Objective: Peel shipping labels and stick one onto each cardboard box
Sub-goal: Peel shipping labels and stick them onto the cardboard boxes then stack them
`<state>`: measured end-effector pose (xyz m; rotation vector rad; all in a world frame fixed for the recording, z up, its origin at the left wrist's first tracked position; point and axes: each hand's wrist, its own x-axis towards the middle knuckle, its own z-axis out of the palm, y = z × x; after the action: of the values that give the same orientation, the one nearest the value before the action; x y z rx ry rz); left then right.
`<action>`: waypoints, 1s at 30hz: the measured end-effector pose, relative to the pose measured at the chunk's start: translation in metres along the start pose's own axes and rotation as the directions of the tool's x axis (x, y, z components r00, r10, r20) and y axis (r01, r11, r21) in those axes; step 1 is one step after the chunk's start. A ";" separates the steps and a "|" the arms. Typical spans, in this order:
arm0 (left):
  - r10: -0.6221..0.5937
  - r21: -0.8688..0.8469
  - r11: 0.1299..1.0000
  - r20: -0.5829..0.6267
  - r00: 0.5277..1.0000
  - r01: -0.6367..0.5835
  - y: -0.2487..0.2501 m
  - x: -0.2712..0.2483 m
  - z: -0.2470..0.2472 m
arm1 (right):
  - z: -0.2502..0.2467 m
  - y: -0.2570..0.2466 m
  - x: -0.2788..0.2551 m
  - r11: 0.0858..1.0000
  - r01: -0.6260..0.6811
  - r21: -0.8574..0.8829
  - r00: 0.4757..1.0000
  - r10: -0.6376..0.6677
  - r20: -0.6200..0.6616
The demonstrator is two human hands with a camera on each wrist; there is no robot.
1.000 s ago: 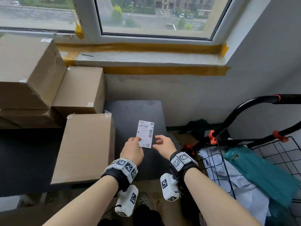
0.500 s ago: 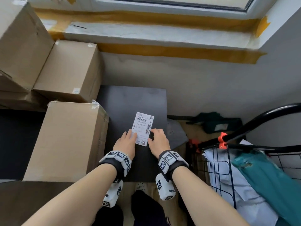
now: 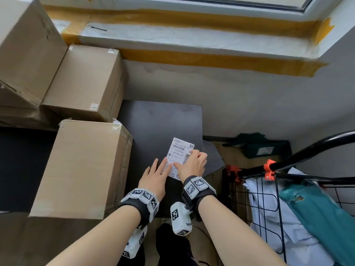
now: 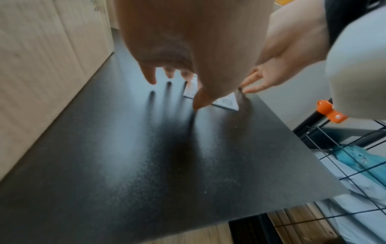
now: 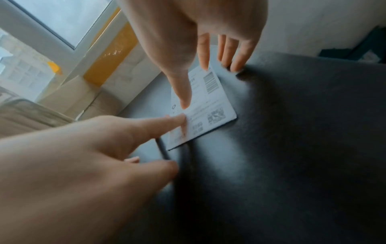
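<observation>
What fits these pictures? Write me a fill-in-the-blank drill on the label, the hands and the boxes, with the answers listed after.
1. The label lies flat on the dark ____, not on a box.
2. Both the left hand and the right hand touch the ____.
3. The nearest cardboard box stands to the ____ of the hands.
4. The wire cart has clips coloured ____.

Missing words: table; label; left; orange
</observation>
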<state>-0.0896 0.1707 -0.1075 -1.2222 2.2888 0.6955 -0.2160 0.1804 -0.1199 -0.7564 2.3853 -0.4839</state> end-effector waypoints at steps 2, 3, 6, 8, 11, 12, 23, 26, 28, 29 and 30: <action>0.014 0.007 1.000 0.010 1.000 -0.014 0.001 -0.002 0.000 | -0.003 0.006 0.000 0.995 -0.032 -0.095 0.998 0.027 -0.049; 0.016 0.011 1.000 0.011 1.000 -0.016 0.001 -0.003 0.000 | -0.004 0.010 0.002 0.994 -0.061 -0.094 0.997 0.056 -0.056; 0.009 0.026 1.000 0.001 1.000 -0.009 0.002 -0.005 -0.002 | -0.009 0.018 0.008 0.990 -0.143 0.015 0.989 0.144 -0.045; 0.035 0.057 0.998 -0.004 0.999 -0.035 0.002 -0.005 -0.002 | -0.011 0.023 0.012 0.979 -0.159 0.127 0.986 0.164 -0.031; 0.095 0.134 0.986 0.007 0.995 -0.095 0.003 -0.004 -0.002 | -0.012 0.029 0.015 0.968 -0.126 0.219 0.987 0.144 -0.068; 0.106 0.152 0.983 0.012 0.994 -0.106 0.003 -0.003 -0.002 | -0.013 0.029 0.015 0.966 -0.113 0.233 0.987 0.135 -0.083; 0.193 0.188 0.961 0.057 0.980 -0.200 0.007 0.003 0.001 | -0.027 0.038 0.022 0.936 -0.176 0.303 0.978 0.201 -0.052; 0.187 0.151 0.970 0.037 0.982 -0.190 0.009 0.003 -0.001 | -0.032 0.038 0.018 0.953 -0.120 0.277 0.988 0.142 -0.061; 0.165 0.126 0.978 0.023 0.986 -0.167 0.009 0.004 -0.003 | -0.034 0.036 0.015 0.959 -0.105 0.262 0.992 0.121 -0.045; 0.158 0.124 0.979 0.021 0.987 -0.159 0.009 0.004 -0.004 | -0.034 0.034 0.014 0.962 -0.101 0.252 0.993 0.114 -0.038; 0.155 0.130 0.979 0.022 0.988 -0.156 0.009 0.004 -0.005 | -0.035 0.033 0.014 0.966 -0.094 0.242 0.994 0.105 -0.031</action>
<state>-0.1002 0.1699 -0.1038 -0.9847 2.3977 0.5933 -0.2605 0.2033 -0.1149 -0.5199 2.3356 -0.7371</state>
